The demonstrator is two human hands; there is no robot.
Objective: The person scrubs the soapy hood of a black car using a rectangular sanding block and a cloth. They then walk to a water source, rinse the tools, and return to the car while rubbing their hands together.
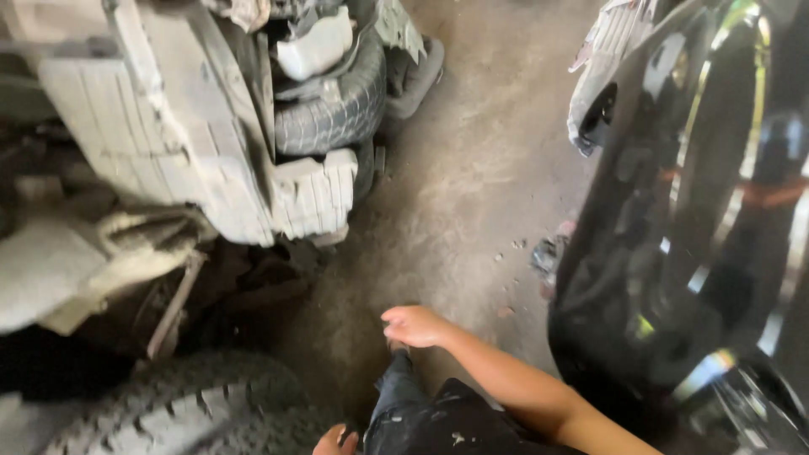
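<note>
Dusty concrete floor (472,194), tyres (329,109) left; right hand (415,326) empty over knee

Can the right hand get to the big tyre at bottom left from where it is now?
Probably yes. The right hand hangs empty over the person's dark trouser leg, and the treaded tyre lies just to its left on the concrete floor. Nothing visible stands between them; only the leg sits below the hand.

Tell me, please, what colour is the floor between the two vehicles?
The floor is dusty grey-brown concrete, seen in the head view.
</note>
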